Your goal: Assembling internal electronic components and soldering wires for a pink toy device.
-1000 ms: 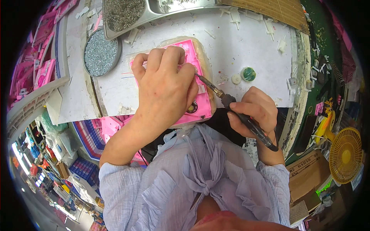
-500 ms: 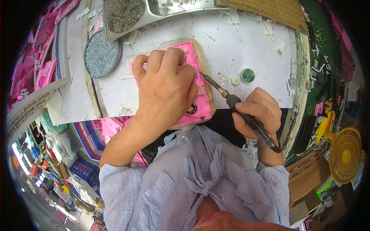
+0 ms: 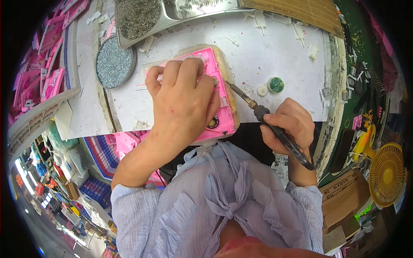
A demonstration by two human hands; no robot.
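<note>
A pink plastic housing (image 3: 222,122) lies on a pale, worn pad (image 3: 231,81) at the table's near edge. My left hand (image 3: 183,92) rests over the housing, fingers curled down into it. Thumb and index finger come together beside a small round metal part (image 3: 215,80); what they pinch is hidden. Inside the housing's near end sits a round black part (image 3: 213,122). My right hand (image 3: 292,127) grips a soldering iron (image 3: 282,136) by its black handle. Its tip points up and left, just off the housing's right edge.
A round dish of small metal pieces (image 3: 114,62) and a metal tray of springs (image 3: 137,19) stand far left. A small green-topped round container (image 3: 275,84) sits right of the iron, beside a white disc (image 3: 262,90). White plastic bits (image 3: 260,20) lie further back. A yellow fan (image 3: 387,174) stands right.
The soldering iron's tip has drawn very slightly away from the housing's right edge. Both hands keep nearly the same pose, and the whole view has shifted a little.
</note>
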